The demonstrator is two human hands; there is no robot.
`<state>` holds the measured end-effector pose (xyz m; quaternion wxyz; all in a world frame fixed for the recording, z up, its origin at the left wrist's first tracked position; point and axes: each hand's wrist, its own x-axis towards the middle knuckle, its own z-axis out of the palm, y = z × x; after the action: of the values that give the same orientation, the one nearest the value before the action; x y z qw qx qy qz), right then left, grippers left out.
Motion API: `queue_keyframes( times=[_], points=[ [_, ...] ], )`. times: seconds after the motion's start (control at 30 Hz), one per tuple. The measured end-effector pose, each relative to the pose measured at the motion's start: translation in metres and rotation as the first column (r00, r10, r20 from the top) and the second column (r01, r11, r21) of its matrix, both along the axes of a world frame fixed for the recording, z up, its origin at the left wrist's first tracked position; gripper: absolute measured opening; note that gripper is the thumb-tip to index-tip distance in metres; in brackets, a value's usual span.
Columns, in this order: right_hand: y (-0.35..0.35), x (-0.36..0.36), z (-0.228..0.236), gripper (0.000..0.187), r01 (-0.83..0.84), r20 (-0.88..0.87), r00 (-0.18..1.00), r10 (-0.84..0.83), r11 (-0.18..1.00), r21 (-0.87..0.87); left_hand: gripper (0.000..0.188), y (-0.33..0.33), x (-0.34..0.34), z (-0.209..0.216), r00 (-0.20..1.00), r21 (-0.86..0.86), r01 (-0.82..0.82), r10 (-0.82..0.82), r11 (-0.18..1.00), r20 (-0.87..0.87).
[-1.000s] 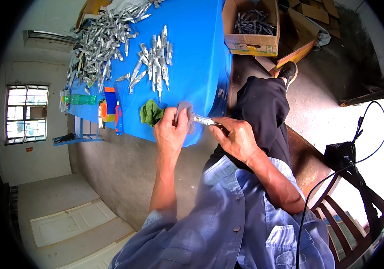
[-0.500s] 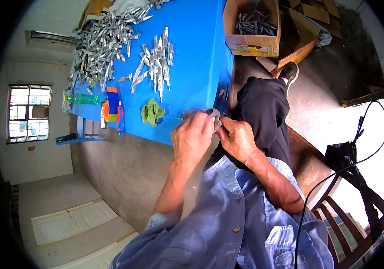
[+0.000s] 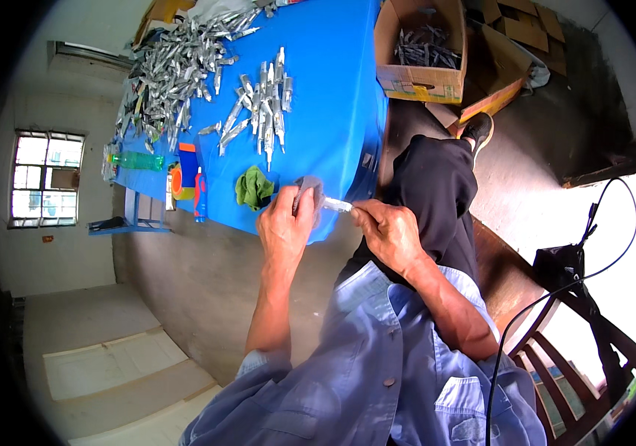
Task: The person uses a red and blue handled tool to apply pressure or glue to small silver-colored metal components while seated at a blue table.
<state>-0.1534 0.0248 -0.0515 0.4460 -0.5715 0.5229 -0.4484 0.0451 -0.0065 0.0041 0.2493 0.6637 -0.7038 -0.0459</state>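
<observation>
My left hand (image 3: 286, 219) is closed on a crumpled grey cloth (image 3: 310, 196) just beyond the near edge of the blue table. Out of the cloth sticks a slim silver-white tube (image 3: 337, 204), its far part hidden by the cloth. The fingertips of my right hand (image 3: 390, 229) pinch the tube's other end. A crumpled green cloth (image 3: 254, 187) lies on the table left of my left hand. Farther up, a small group of similar silver tubes (image 3: 266, 104) with narrow tips is spread on the blue cover.
A large heap of silver tubes (image 3: 176, 70) covers the table's far left. Nearby are a green bottle (image 3: 138, 161), an orange tape roll (image 3: 176, 181) and a red-and-blue tool (image 3: 199, 195). An open cardboard box (image 3: 420, 82) holding more tubes stands right of the table (image 3: 325, 97).
My left hand with the grey cloth has moved left, away from my right hand. The tube, hidden before, now shows between them.
</observation>
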Motion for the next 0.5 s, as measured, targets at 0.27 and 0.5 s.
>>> queue_keyframes(
  times=[0.27, 0.5],
  points=[
    [0.000, 0.001, -0.012, 0.023, -0.020, 0.282, 0.959, -0.010, 0.995, 0.103, 0.024, 0.007, 0.045, 0.007, 0.956, -0.051, -0.184, 0.167, 0.982, -0.241],
    [0.007, -0.005, 0.020, 0.020, -0.072, 0.472, 0.875, -0.110, 0.933, 0.352, 0.020, 0.026, -0.007, 0.033, 0.981, -0.163, 0.004, -0.035, 0.987, -0.192]
  ],
)
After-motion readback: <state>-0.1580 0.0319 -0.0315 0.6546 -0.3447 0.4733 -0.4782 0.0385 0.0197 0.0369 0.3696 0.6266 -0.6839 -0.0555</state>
